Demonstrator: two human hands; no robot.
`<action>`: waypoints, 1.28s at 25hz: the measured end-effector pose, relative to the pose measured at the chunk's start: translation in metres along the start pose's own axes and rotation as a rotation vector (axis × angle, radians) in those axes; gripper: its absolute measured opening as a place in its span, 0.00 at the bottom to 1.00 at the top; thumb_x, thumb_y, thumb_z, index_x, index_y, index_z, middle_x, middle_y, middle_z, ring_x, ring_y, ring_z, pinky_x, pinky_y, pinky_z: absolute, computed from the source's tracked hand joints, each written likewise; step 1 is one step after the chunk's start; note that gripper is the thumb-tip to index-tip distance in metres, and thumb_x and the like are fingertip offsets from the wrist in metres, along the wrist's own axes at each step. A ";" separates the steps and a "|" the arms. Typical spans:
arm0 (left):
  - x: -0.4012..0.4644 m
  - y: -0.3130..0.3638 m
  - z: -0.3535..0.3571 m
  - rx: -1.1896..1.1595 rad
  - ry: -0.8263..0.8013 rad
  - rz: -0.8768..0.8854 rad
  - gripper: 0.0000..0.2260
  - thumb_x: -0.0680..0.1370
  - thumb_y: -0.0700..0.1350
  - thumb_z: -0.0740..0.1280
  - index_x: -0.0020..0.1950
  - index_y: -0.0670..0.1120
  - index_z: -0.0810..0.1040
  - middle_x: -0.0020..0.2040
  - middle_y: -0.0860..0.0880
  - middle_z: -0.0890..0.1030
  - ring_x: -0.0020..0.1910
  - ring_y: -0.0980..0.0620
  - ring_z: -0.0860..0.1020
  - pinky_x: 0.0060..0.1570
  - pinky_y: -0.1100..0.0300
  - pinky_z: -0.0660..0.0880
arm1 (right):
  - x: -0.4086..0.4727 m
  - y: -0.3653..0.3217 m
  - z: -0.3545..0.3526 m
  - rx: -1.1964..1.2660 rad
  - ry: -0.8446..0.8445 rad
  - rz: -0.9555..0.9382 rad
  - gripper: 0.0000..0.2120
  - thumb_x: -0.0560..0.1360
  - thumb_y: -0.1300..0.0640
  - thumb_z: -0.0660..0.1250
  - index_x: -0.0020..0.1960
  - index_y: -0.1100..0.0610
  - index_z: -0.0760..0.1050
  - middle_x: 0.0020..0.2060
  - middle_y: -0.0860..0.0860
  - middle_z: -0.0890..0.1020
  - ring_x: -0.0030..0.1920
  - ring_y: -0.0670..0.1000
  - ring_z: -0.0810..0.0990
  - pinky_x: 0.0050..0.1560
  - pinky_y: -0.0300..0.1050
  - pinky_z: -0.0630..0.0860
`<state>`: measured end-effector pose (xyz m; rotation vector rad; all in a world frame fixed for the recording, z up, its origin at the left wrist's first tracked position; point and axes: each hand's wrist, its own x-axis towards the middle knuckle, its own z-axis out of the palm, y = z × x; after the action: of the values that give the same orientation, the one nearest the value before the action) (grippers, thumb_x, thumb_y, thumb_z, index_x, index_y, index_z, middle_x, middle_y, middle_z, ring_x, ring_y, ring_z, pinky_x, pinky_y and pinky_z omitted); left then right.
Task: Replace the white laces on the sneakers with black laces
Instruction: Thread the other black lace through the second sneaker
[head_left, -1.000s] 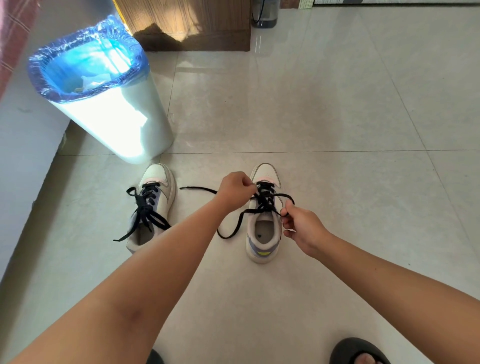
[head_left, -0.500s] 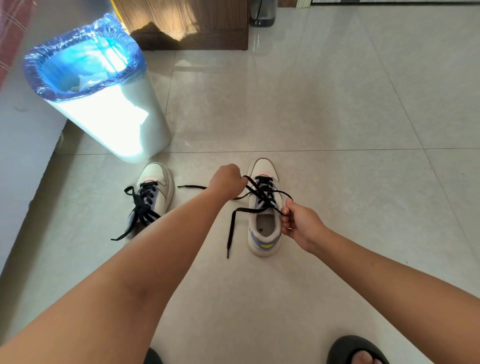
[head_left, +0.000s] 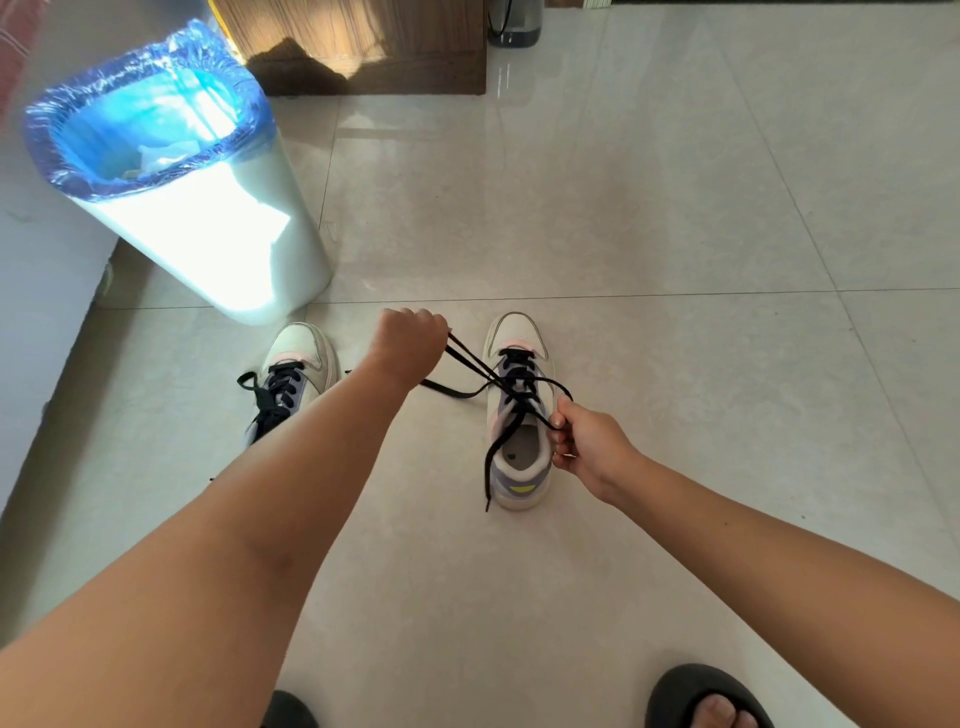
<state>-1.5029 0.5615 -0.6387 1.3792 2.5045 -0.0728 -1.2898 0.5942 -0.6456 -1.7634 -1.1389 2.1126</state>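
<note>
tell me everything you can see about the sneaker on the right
The right sneaker is off-white with lilac and pink panels and a yellow heel mark, upright on the tiled floor, toe pointing away. A black lace runs through its eyelets, untied. The left hand pulls strands up-left; the right hand pinches a strand beside the collar.

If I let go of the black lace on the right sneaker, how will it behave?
Probably floppy: the black lace is straight only where the left hand pulls it, and its free end droops beside the right sneaker. Likely light, since a pinch by the right hand holds it. It should fall limp.
</note>
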 end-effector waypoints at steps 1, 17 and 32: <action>-0.001 0.002 -0.002 -0.218 -0.001 -0.088 0.12 0.81 0.43 0.54 0.56 0.40 0.74 0.52 0.44 0.79 0.51 0.43 0.79 0.42 0.56 0.69 | 0.000 -0.001 0.001 0.000 0.007 -0.002 0.21 0.82 0.52 0.54 0.31 0.55 0.65 0.27 0.51 0.65 0.27 0.48 0.62 0.31 0.39 0.65; -0.004 -0.020 0.022 0.325 -0.132 0.092 0.10 0.79 0.39 0.57 0.57 0.45 0.74 0.51 0.49 0.81 0.49 0.46 0.80 0.33 0.60 0.64 | -0.018 0.022 -0.011 -0.081 -0.056 0.011 0.20 0.81 0.53 0.57 0.31 0.55 0.68 0.29 0.51 0.70 0.30 0.48 0.66 0.34 0.39 0.65; -0.042 0.051 -0.034 -0.613 -0.459 0.317 0.11 0.80 0.53 0.59 0.58 0.50 0.69 0.43 0.51 0.78 0.28 0.59 0.75 0.28 0.65 0.71 | -0.005 -0.037 0.018 -0.496 -0.198 -0.246 0.18 0.81 0.51 0.57 0.40 0.60 0.76 0.26 0.48 0.74 0.27 0.46 0.68 0.27 0.33 0.64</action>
<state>-1.4464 0.5609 -0.5905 1.2829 1.7078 0.3684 -1.3171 0.6087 -0.6180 -1.4913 -1.9611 2.0053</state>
